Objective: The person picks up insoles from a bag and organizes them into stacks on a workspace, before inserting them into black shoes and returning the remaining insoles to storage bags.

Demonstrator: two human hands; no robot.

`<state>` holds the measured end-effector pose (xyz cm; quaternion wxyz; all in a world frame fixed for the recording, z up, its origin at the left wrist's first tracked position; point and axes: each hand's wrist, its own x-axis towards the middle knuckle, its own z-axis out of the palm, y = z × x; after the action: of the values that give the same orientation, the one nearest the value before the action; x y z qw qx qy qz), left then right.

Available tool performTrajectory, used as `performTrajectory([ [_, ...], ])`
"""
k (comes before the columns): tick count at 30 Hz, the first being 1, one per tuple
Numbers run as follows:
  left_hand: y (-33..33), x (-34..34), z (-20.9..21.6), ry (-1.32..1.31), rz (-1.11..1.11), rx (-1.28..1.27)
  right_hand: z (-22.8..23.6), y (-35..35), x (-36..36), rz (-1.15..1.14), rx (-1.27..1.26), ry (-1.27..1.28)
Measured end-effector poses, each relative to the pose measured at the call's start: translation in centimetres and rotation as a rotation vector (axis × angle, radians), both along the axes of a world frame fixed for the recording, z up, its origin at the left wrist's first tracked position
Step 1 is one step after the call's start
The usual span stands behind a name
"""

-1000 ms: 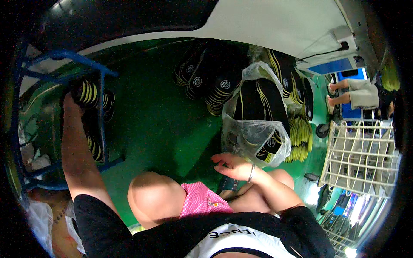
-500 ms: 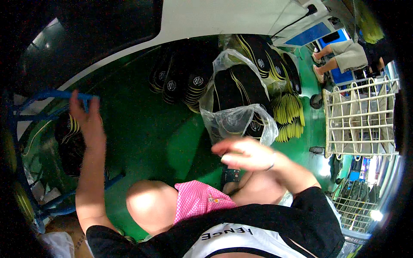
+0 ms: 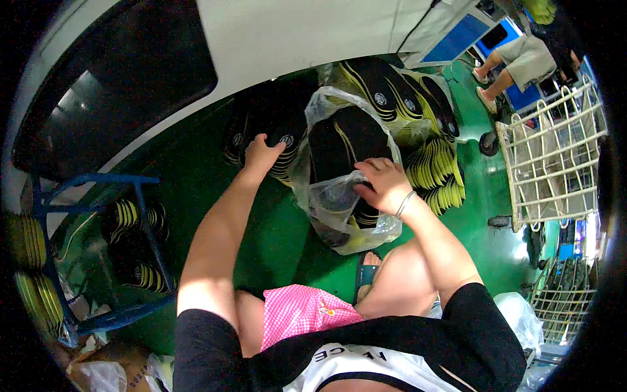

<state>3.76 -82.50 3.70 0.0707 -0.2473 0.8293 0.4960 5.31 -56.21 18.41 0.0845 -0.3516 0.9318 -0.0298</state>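
Observation:
My left hand [image 3: 261,155] reaches down to a stack of black insoles [image 3: 286,141] with yellow-green edges. Its thumb and forefinger are spread over the stack; the other fingers are hidden. On the right, my right hand [image 3: 386,187] is at the side of a clear plastic bag [image 3: 326,236], thumb and fingers apart. Black insoles [image 3: 349,140] fill this bag, which stands upright with its mouth folded wide. Whether the right fingertips press on the film or the insoles cannot be made out.
Behind the bag lie more insole stacks [image 3: 382,91], with yellow-green ones [image 3: 434,171] to the right. A blue metal frame [image 3: 147,215] stands at left beside insoles [image 3: 140,274]. A white wire rack [image 3: 555,157] and a person's legs [image 3: 503,75] are at right.
My left hand has moved right, from the blue frame to the dark insole stack. My right hand has moved forward to the bag. The view has shifted, showing more of the left side.

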Motion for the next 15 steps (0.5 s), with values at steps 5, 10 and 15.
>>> performTrajectory([
  [5, 3.0, -2.3, -0.5, -0.320, -0.070, -0.329, 0.2, 0.8, 1.4, 0.066, -0.050, 0.081],
  [10, 2.0, -1.9, 2.5, -0.064, -0.005, -0.381, 0.7, 0.9, 0.9, 0.068, -0.111, 0.018],
  [15, 1.9, 0.4, 8.3, 0.509, 0.181, -0.311, 1.4, 0.0, 0.2, 0.040, -0.558, -0.063],
])
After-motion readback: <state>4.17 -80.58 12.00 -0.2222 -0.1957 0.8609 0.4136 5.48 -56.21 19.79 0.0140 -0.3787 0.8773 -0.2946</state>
